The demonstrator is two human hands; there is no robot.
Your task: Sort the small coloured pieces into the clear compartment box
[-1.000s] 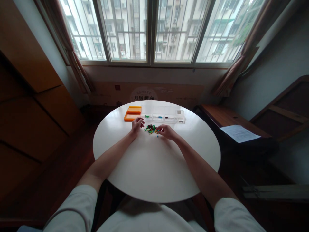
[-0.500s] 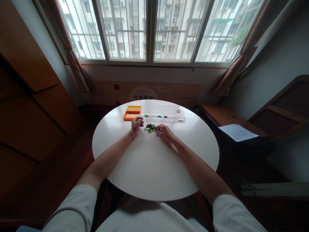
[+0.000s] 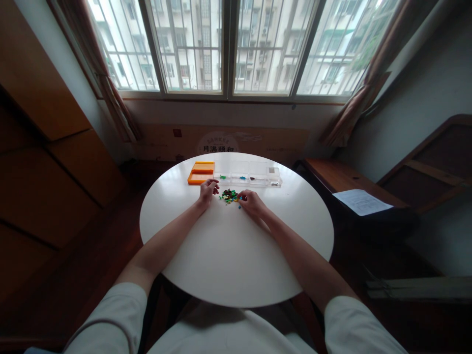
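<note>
A small heap of colourful toy building bricks (image 3: 230, 196), mostly green, brown and yellow, lies on the white round table (image 3: 228, 255). At the heap's right edge is my right hand (image 3: 251, 201), its thumb and fingers pinched together. A bit of blue shows by those fingertips; whether it is gripped is too small to tell. My left hand (image 3: 208, 191) rests just left of the heap, fingers loosely bent and apart, with nothing visible in it. One loose blue brick (image 3: 239, 207) lies just in front of the heap.
Behind the heap stands a clear compartment box (image 3: 263, 181) with green, blue and dark pieces in separate compartments. An orange tray (image 3: 201, 181) adjoins it on the left. Right of the table, a printed sheet (image 3: 363, 202) lies on a wooden bench (image 3: 332, 172).
My right hand's fingertips have shifted slightly at the heap's right edge, and a bit of blue now shows beside them. My left hand stays in place. The whole view has shifted a little.
</note>
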